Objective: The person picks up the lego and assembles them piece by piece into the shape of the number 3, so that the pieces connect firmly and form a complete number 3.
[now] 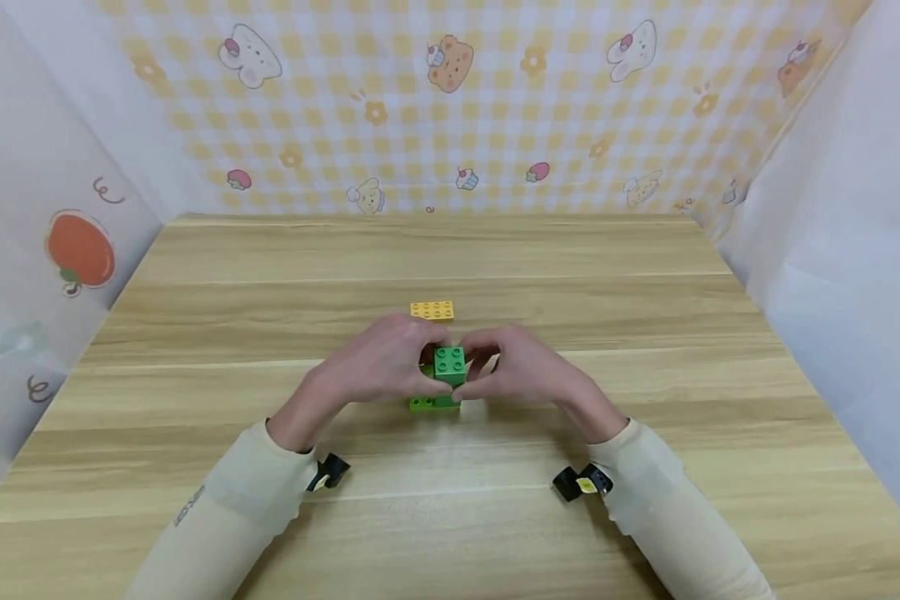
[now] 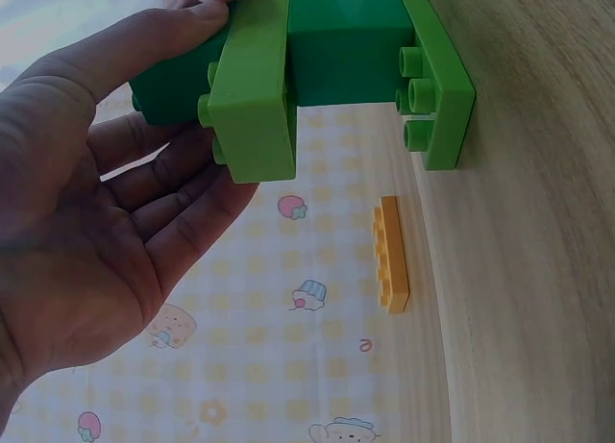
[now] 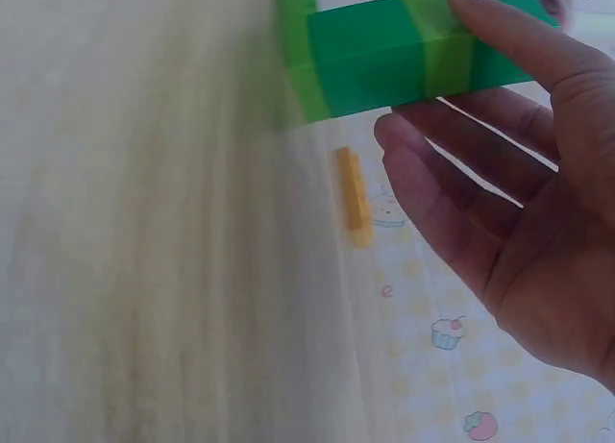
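A stack of toy building bricks stands upright on the table. At its bottom is a light green studded brick (image 2: pixel 450 97), with a dark green brick (image 2: pixel 348 49) on it. Above that sits another light green brick (image 2: pixel 252 102), whose studs stick out past the dark ones. The uppermost dark green brick (image 1: pixel 450 363) shows its studs in the head view. My left hand (image 1: pixel 386 358) pinches this top part, thumb on the near side and fingers behind. From the other side my right hand (image 1: pixel 527 367) holds it likewise; its far fingertips are partly hidden.
Just beyond the stack lies a yellow studded brick (image 1: pixel 431 311), flat on the wooden table (image 1: pixel 450 517). A checked cloth backdrop (image 1: pixel 495 108) hangs at the table's far edge, with white sheets (image 1: pixel 832 183) at both sides.
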The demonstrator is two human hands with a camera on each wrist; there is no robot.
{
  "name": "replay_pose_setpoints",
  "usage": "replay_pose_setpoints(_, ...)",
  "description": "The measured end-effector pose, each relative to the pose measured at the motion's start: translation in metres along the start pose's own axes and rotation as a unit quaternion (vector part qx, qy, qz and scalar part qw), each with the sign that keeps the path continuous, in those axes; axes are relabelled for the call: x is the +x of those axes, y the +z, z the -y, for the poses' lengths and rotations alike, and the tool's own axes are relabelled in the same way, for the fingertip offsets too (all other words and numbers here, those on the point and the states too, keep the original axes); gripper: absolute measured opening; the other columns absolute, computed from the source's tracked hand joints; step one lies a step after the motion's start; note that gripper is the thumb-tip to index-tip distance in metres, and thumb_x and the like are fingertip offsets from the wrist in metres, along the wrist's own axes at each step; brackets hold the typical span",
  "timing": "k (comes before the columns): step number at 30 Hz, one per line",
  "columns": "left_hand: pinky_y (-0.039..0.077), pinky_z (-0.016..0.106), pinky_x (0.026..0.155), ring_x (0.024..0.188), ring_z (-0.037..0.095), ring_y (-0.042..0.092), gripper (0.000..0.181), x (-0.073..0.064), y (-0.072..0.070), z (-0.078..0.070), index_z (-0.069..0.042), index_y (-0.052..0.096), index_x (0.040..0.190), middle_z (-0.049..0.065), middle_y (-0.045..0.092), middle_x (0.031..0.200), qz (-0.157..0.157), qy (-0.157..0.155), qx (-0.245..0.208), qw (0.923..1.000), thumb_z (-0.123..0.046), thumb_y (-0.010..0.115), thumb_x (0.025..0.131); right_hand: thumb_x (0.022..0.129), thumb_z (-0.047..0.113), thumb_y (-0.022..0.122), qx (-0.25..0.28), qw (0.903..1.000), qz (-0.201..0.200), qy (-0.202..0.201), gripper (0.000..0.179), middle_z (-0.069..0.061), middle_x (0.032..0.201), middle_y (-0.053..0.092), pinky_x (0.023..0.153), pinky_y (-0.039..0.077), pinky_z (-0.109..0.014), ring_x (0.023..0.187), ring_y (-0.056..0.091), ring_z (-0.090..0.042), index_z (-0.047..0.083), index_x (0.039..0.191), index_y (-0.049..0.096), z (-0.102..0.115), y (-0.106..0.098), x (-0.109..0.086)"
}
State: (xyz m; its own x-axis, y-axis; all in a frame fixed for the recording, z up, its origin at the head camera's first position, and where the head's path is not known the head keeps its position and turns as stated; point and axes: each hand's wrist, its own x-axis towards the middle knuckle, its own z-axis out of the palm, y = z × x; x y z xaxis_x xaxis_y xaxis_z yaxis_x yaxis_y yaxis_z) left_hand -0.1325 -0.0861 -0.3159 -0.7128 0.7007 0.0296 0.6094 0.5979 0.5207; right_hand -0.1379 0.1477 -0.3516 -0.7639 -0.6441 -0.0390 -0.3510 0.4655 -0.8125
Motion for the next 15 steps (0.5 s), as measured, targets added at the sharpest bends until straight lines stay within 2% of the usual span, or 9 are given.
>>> replay_pose_setpoints(11,0.048,0.025,0.065,0.072,0.009,0.057,0.029,0.0025,0.0005,0.0004,-0.018,0.07,0.094,-0.009,0.065,0.081,0.006,-0.021,-0.008,0.9997,-0.031,0.093,0.08,0.085,0.013,0.088,0.003,0.998,0.0,-0.063,0.02,0.001,0.095,0.079,0.079,0.064,-0.031,0.087,0.076,-0.009,0.012,0.101,0.076,-0.0043,-0.0007,0.0015)
replay_pose_setpoints(15,0.05,0.027,0.07,0.077,0.009,0.058,0.03,0.002,-0.0023,0.0033,-0.017,0.072,0.098,-0.008,0.067,0.086,0.025,-0.02,-0.038,0.9988,-0.03,0.093,0.081,0.085,0.012,0.088,0.005,0.997,-0.003,-0.077,0.02,0.0,0.095,0.08,0.078,0.064,-0.031,0.085,0.076,-0.009,0.011,0.1,0.075,-0.0049,0.0011,0.0015)
